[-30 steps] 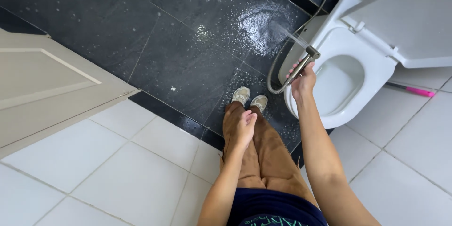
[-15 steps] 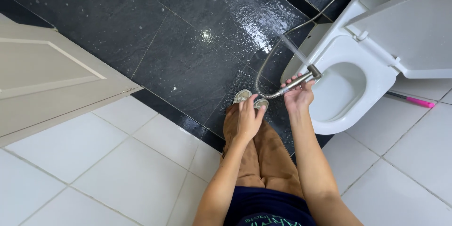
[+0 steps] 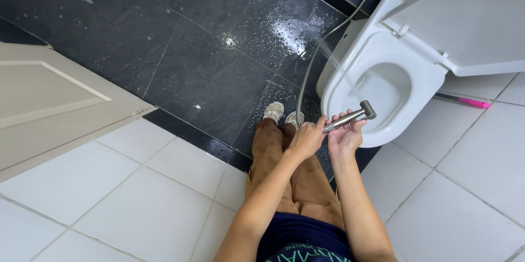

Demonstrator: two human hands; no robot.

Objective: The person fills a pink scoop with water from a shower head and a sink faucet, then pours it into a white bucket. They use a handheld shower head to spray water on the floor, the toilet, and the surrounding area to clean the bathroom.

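The handheld bidet sprayer (image 3: 350,118) is a slim wand of brushed silver metal with a darker, angled nozzle head at its far end. It lies nearly level, tilted slightly upward toward the head, just over the near rim of the toilet bowl (image 3: 383,84). A thin stream of water leaves the head and runs up and to the left, over the bowl's rim toward the wet floor. A grey flexible hose (image 3: 311,65) runs from the handle's near end in a long curve up across the floor and past the toilet's left side.

The right hand (image 3: 345,133) is under the wand with its fingers curled shut around the handle. The left hand (image 3: 308,137) meets the handle's near end, where the hose joins, its fingertips pinched together on it.

The white toilet seat and lid (image 3: 465,27) are both raised. Below the hands are brown trousers (image 3: 284,169) and pale shoes (image 3: 273,112) standing on the dark wet tiles (image 3: 208,71), which glisten with droplets. White floor tiles (image 3: 136,202) lie nearer, a cream door (image 3: 49,103) stands at the left, and a pink-handled stick (image 3: 465,101) lies on the floor to the right of the bowl.
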